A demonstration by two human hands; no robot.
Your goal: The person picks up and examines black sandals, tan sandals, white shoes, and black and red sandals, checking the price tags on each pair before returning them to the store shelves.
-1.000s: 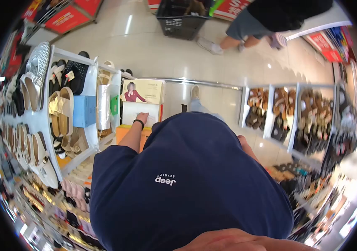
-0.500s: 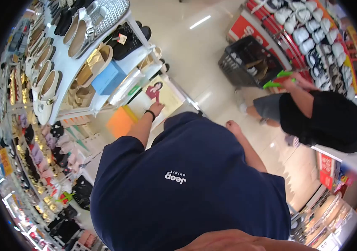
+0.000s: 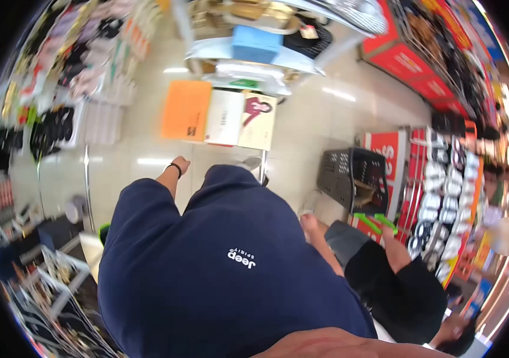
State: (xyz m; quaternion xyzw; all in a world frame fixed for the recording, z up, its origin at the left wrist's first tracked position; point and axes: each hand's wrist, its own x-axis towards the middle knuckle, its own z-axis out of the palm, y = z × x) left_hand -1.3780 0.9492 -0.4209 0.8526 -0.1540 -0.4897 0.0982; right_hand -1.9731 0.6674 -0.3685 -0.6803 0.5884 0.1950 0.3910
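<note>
My left hand (image 3: 181, 163), with a black band at the wrist, is held out at my left side. Its fingers look curled, and nothing shows in them. Beyond it, on the low end of a shoe stand, lie an orange box (image 3: 186, 111), a white box (image 3: 224, 117) and a cream box (image 3: 258, 122) with a picture of a person in a dark red top. A gap of floor separates the hand from these boxes. My right hand (image 3: 309, 222) hangs low by my right side, small and partly blurred, fingers seemingly curled, with no object visible in it.
A shoe stand (image 3: 218, 49) with a blue box (image 3: 257, 45) rises ahead. To the right, a person in black (image 3: 380, 280) stands close, holding the green handles of a black shopping basket (image 3: 350, 176). White shoes (image 3: 436, 191) fill a red rack there. Footwear racks (image 3: 96, 65) line the left.
My view has turned left, bringing the shoe stand to the middle. My left hand has come away from the cream box and drawn back. My right hand stays low at my side.
</note>
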